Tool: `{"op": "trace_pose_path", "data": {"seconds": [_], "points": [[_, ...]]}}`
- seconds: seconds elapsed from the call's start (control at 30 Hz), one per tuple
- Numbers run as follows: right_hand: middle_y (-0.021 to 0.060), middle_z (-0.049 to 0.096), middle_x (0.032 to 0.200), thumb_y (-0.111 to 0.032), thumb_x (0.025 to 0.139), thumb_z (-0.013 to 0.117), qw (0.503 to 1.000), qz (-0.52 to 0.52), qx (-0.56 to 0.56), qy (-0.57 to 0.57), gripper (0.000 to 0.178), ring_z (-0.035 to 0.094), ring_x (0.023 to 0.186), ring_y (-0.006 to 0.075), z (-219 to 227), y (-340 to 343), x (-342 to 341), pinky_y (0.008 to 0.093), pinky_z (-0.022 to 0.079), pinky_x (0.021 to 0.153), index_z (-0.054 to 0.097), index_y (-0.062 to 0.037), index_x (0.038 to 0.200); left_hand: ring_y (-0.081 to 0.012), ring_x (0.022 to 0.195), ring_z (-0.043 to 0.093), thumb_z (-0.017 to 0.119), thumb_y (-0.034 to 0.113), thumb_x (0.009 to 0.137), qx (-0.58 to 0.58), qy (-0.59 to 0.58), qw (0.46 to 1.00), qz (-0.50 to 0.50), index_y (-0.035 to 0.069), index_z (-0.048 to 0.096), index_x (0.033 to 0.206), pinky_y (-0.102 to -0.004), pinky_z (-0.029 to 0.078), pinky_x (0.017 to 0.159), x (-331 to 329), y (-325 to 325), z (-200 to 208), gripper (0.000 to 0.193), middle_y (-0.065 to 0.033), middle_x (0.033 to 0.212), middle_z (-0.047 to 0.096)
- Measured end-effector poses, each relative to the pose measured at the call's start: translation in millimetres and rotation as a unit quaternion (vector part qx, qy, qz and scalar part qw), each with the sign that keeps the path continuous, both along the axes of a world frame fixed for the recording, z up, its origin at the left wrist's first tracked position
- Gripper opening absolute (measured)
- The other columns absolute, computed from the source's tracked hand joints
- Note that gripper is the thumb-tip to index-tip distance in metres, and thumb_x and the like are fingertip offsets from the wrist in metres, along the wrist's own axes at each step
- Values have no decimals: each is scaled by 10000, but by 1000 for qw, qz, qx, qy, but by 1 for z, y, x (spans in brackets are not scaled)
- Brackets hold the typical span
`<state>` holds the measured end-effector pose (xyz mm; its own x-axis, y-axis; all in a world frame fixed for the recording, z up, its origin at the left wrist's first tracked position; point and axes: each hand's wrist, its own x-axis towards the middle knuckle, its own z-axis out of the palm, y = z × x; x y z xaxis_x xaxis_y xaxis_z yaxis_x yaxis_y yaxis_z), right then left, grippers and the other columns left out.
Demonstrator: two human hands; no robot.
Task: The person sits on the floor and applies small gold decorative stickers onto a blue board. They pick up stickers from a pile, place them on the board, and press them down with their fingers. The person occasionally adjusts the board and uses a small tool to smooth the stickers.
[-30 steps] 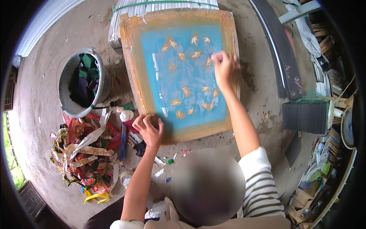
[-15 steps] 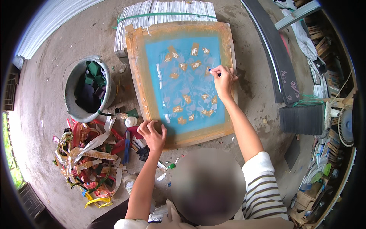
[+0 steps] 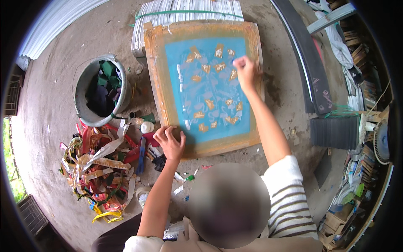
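A screen-printing frame (image 3: 201, 152) with brown-taped borders lies tilted in front of me. Its blue mesh (image 3: 176, 90) carries pale bird shapes, brown leaf-like patches with white marks, and white strips near its left side. My left hand (image 3: 170, 143) rests with fingers apart on the frame's lower left corner. At the upper right of the mesh, my right hand (image 3: 247, 72) is closed in a pinch on a small blue piece (image 3: 234, 62). Its exact kind is too small to tell. Whether its tip touches the mesh, I cannot tell.
A banded stack of white sheets (image 3: 189, 10) lies beyond the frame. On the left stand a grey bucket (image 3: 79, 101) of dark scraps and a heap of colourful strips (image 3: 98, 168), with a small white bottle (image 3: 147, 127) nearby. Dark sheets (image 3: 336, 132) and a fan (image 3: 381, 140) are at right.
My right hand has moved slightly up along the mesh with the small blue piece. My left hand stays on the frame's corner. The whole view has shifted a little.
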<state>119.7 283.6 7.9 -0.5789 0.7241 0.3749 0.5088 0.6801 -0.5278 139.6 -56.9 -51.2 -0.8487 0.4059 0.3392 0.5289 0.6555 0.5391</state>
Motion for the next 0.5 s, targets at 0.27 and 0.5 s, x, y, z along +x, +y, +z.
{"op": "trace_pose_path", "data": {"seconds": [0.27, 0.5], "points": [[-34, 601, 796, -239, 782, 709, 999, 23, 35, 4, 100, 540, 916, 237, -13, 0, -5, 585, 305, 901, 629, -181, 769, -342, 1066, 385, 709, 163, 704, -3, -2, 1000, -4, 86, 513, 1031, -479, 331, 933, 4, 3, 2, 388, -146, 1089, 415], [0, 604, 820, -191, 825, 663, 999, 29, 23, -1, 63, 529, 957, 268, 13, 1, -19, 570, 322, 862, 612, -175, 792, -344, 1080, 362, 701, 168, 724, 10, -12, 1000, -12, 91, 501, 1073, -474, 308, 946, -3, 9, 3, 410, -163, 1115, 406]]}}
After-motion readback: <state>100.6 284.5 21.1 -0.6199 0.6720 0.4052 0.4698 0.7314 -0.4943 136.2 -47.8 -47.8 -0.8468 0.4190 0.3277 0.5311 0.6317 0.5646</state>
